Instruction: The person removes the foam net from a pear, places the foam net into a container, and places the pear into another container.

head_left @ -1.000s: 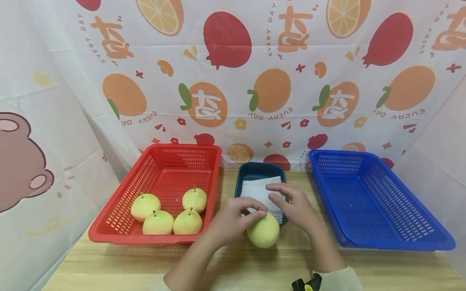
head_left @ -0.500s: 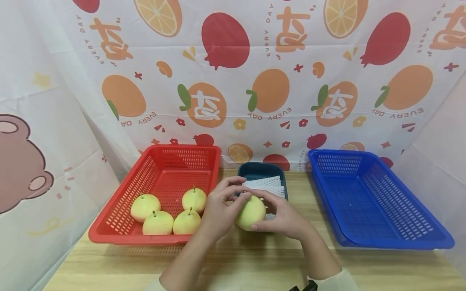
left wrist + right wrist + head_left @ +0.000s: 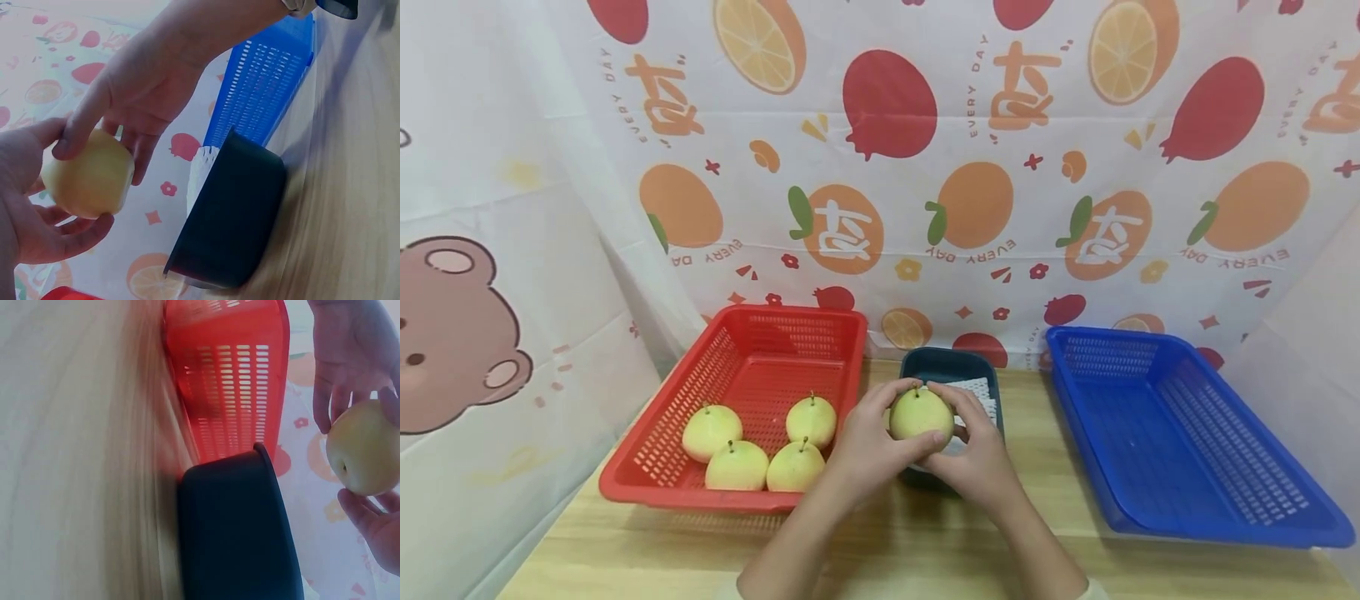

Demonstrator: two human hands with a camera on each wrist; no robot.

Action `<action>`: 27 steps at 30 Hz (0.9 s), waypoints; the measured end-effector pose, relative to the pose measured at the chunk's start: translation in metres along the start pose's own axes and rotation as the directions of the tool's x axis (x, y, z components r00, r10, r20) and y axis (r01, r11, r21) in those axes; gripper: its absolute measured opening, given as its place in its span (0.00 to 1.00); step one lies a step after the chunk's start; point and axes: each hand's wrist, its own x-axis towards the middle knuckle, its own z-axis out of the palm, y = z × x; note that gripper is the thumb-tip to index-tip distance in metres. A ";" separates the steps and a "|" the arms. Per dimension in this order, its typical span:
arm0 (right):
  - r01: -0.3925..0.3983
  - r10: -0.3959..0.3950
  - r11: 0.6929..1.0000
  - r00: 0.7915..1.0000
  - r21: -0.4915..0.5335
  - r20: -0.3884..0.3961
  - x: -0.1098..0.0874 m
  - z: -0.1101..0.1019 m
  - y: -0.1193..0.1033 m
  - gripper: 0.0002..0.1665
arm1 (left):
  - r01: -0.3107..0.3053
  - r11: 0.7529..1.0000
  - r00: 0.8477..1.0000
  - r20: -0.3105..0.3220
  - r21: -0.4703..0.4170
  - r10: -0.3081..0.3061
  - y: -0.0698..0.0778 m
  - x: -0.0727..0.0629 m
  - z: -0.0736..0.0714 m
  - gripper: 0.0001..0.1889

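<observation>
Between both hands a yellow-green pear point(image 3: 921, 416) is held up, its stem pointing upward in the head view. My left hand point(image 3: 871, 440) grips its left side, thumb across the front. On the other side my right hand point(image 3: 979, 457) holds it, with the thumb low and the fingers behind. The left wrist view shows the pear point(image 3: 90, 176) off the table, fingers of both hands about it. Just behind the hands stands a dark green tray point(image 3: 951, 360) holding white foam netting point(image 3: 981, 390), partly hidden by the right hand.
At left, a red basket point(image 3: 730, 500) holds several pears point(image 3: 737, 467) near its front. A blue basket point(image 3: 1157, 450) stands to the right of the tray. All of them rest on a wooden table point(image 3: 880, 558), with a fruit-print curtain point(image 3: 895, 208) behind.
The right hand has moved from above the netting onto the pear. The pear has risen and turned, its stem now upright. The head view has tilted up slightly.
</observation>
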 end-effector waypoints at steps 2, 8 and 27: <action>-0.006 0.006 1.000 1.000 0.018 0.006 -0.002 0.002 0.000 0.46 | -0.001 1.000 1.000 -0.010 0.001 0.001 0.001 -0.002 -0.003 0.34; -0.048 0.041 0.995 0.995 0.089 0.086 -0.004 0.004 0.000 0.40 | 0.027 0.993 0.999 -0.031 0.117 -0.024 0.014 -0.005 -0.053 0.33; 0.168 -0.098 0.978 0.891 -0.121 0.443 -0.018 0.035 -0.006 0.25 | 0.019 0.740 0.945 0.230 0.672 -0.232 -0.084 0.063 -0.168 0.28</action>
